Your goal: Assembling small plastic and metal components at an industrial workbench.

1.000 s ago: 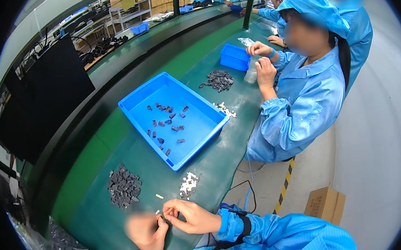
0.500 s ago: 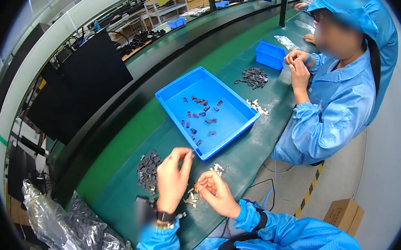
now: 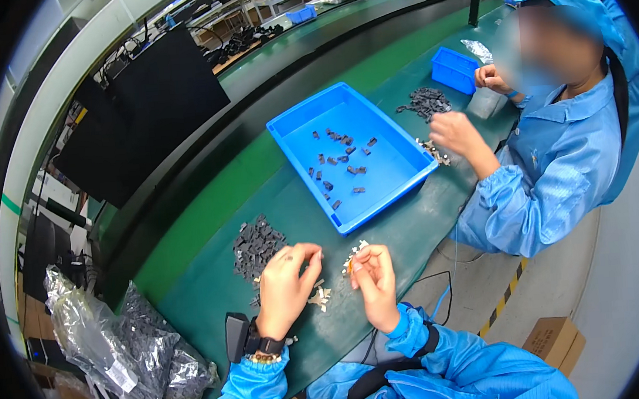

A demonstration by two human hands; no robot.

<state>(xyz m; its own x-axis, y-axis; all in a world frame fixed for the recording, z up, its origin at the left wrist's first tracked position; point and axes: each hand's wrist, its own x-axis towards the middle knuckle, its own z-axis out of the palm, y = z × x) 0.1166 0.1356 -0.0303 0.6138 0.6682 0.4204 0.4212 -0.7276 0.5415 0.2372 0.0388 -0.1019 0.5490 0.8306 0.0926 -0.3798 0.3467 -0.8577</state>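
My left hand [image 3: 287, 289] hovers over the green work surface, thumb and fingers pinched together; anything between the fingertips is too small to make out. To its right, my right hand [image 3: 376, 286] is closed on a small orange piece [image 3: 353, 267] between thumb and fingers. Beneath and beside the hands lie small pale pieces [image 3: 320, 297]. A heap of small dark grey parts [image 3: 257, 245] sits just beyond my left hand. Past both hands stands a shallow blue tray [image 3: 400, 186], with several small dark parts [image 3: 346, 150] scattered over its bottom.
At the right, a co-worker [image 3: 574, 137] in blue reaches over pale pieces beside the tray. Near them are another dark heap [image 3: 425, 103] and a small blue bin [image 3: 456, 70]. Clear plastic bags of dark parts [image 3: 134, 353] lie at the left. A cardboard box [image 3: 550, 343] stands on the floor.
The view has shifted, moving the scene right and up. My left hand has drawn back from the tray's near corner; my right hand has moved slightly right. The co-worker's hands have separated.
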